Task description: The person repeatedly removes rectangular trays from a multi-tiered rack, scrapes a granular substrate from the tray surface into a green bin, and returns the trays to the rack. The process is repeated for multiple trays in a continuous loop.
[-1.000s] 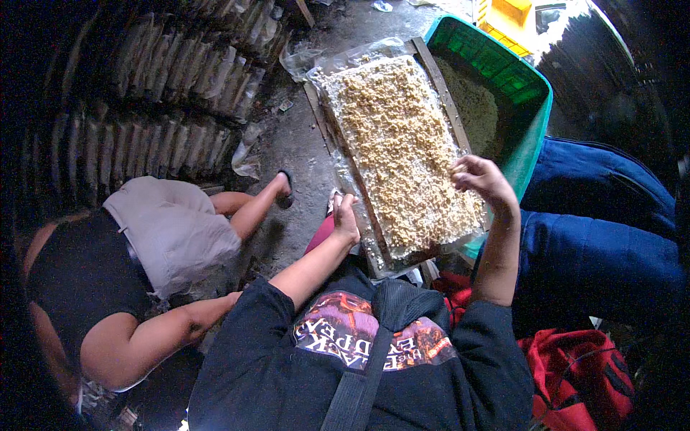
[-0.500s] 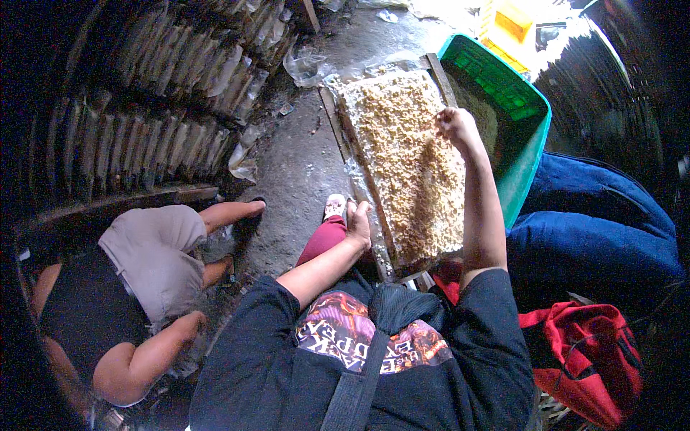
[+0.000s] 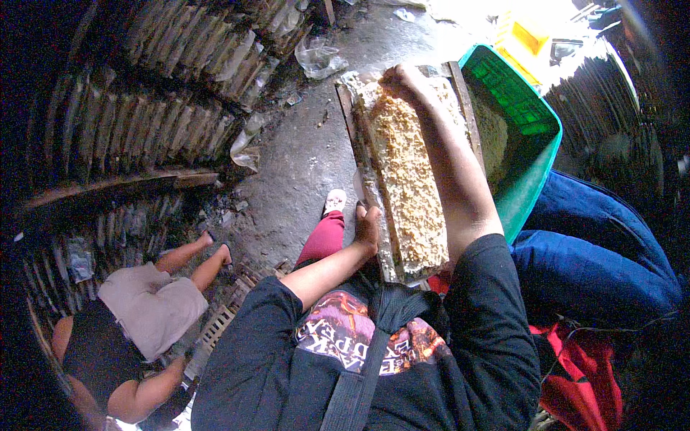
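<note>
Concrete floor below — left hand (image 3: 367, 224) grips tray (image 3: 381, 237) near edge, right hand (image 3: 404, 80) clasps far end.

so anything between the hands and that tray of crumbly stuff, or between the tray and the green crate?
Nothing visible. The left hand grips the near left edge of the tray, and the right hand is on its far end. The green crate sits directly beside the tray's right edge, with no object between them.
</note>
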`<state>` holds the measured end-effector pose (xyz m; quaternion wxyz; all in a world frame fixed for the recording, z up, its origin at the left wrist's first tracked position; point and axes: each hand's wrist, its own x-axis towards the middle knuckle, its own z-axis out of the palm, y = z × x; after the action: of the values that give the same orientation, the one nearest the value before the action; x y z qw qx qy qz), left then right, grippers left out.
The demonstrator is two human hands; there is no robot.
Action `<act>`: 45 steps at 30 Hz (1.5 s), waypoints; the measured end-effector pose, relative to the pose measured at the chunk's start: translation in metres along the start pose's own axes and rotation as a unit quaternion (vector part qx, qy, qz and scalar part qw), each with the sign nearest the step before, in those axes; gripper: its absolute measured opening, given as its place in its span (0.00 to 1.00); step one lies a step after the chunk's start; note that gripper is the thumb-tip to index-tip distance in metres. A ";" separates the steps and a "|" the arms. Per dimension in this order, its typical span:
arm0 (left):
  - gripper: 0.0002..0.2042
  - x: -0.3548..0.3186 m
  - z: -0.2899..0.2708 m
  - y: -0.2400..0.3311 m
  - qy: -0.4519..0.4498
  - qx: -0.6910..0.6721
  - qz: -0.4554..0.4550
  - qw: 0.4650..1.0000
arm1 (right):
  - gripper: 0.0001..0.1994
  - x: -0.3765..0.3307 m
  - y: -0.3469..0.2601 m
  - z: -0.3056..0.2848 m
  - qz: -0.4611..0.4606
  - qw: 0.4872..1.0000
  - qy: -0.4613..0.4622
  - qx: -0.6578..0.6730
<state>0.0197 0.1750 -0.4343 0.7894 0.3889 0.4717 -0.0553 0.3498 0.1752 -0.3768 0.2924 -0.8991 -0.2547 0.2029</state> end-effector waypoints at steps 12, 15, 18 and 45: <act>0.14 -0.007 0.001 -0.002 -0.019 -0.007 0.040 0.999 | 0.41 -0.078 0.027 -0.004 0.247 0.952 0.119 -0.139; 0.13 -0.011 0.004 0.004 -0.022 0.030 0.045 0.998 | 0.41 -0.086 0.028 0.029 0.212 0.952 0.118 -0.186; 0.13 -0.010 0.004 0.001 -0.067 -0.032 0.040 0.996 | 0.41 -0.078 0.010 0.054 0.140 0.957 0.194 -0.164; 0.10 -0.021 0.009 0.004 0.018 0.031 0.049 0.998 | 0.31 -0.090 0.095 -0.004 0.126 0.922 0.173 -0.322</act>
<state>0.0163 0.1656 -0.4135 0.7700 0.4365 0.4648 -0.0242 0.3138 0.0553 -0.4139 -0.0016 -0.9905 -0.1366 -0.0135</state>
